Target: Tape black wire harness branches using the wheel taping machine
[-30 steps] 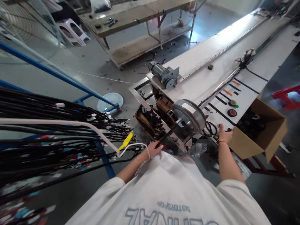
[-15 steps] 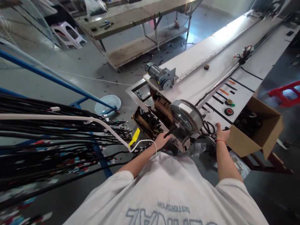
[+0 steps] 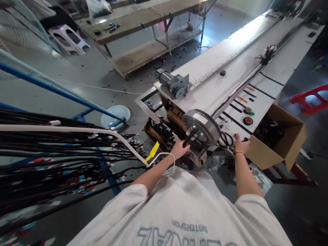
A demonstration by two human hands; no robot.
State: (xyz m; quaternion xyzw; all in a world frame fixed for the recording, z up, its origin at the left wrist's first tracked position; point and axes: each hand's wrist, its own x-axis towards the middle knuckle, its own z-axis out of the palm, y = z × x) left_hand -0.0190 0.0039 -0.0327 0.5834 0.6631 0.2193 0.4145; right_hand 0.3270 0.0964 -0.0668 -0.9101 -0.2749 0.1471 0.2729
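Observation:
My left hand is closed around a black taped cable bundle beside the metal wheel at the near end of the long white table. The wheel bears a white label and partly hides the bundle. At the table's near right edge is my right hand, thumb on the top and other fingers curled; what they grip is hidden. Scissors with black handles lie just left of it. A red button and a tape roll sit farther up the table.
A motor is mounted at the table's far left corner. Black cable harnesses hang on a blue rack to my left. An open cardboard box stands at the right. Behind are a workbench and a white stool.
My left hand has shifted slightly right and up, closer to the wheel, and its thumb now shows over the cable bundle. My right hand stays at the table edge. The view has shifted slightly.

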